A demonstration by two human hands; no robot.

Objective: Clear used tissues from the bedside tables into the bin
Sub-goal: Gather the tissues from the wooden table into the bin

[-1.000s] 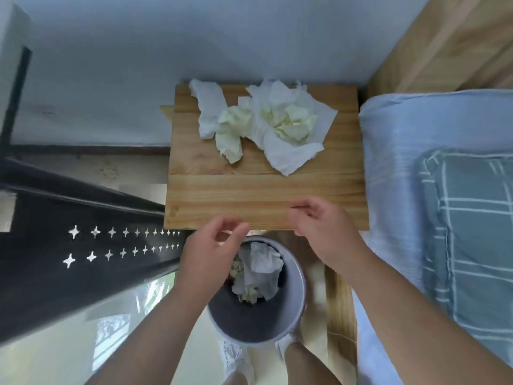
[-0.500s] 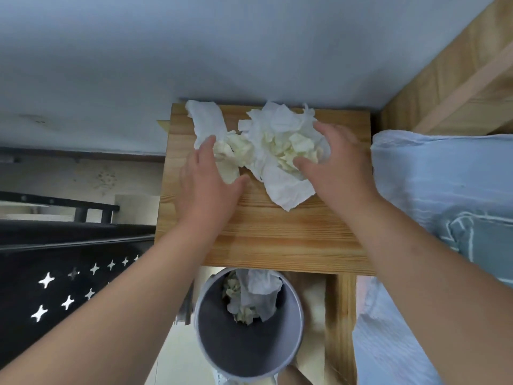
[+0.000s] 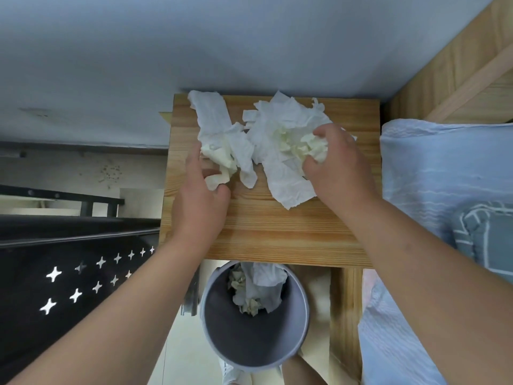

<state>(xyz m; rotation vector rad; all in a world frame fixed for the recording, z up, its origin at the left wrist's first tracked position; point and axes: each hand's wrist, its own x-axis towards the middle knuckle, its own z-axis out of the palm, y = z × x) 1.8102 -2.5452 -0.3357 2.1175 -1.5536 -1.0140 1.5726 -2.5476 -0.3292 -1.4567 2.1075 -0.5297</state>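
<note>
We are closing both hands on the used tissues (image 3: 277,140) on the bedside table (image 3: 277,232): left hand (image 3: 200,195) pinching the left clump, right hand (image 3: 341,168) gathering the right (a second ago both hovered empty above the near bin (image 3: 301,309)), so another load is starting.

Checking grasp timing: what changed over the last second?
Both hands went from over the bin up onto the table. The left hand has closed on the left tissue clump; the right hand grips the right tissue pile. Nothing lifted yet. Bin, its tissues and the bed stayed put.
</note>
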